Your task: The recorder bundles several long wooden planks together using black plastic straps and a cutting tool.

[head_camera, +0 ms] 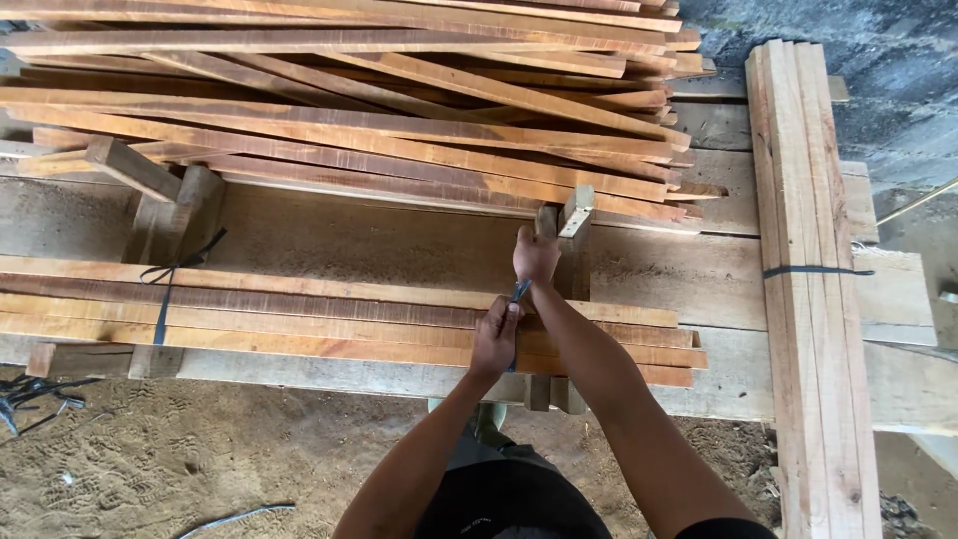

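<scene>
A flat bundle of long reddish wooden slats (299,319) lies across a wide plank bench in front of me. My left hand (496,337) is closed on a dark plastic strap (520,291) that runs over the bundle's near right part. Just beyond it, my right hand (536,256) grips the same strap where it rises by two upright wooden stops (574,240). The two hands nearly touch. Another dark strap (165,289) is tied around the bundle's left end.
A big loose stack of slats (379,100) fills the back of the bench. A strapped bundle of paler boards (808,269) lies lengthwise at the right. Sandy ground with strap scraps (230,519) is below left; a concrete wall is at the far right.
</scene>
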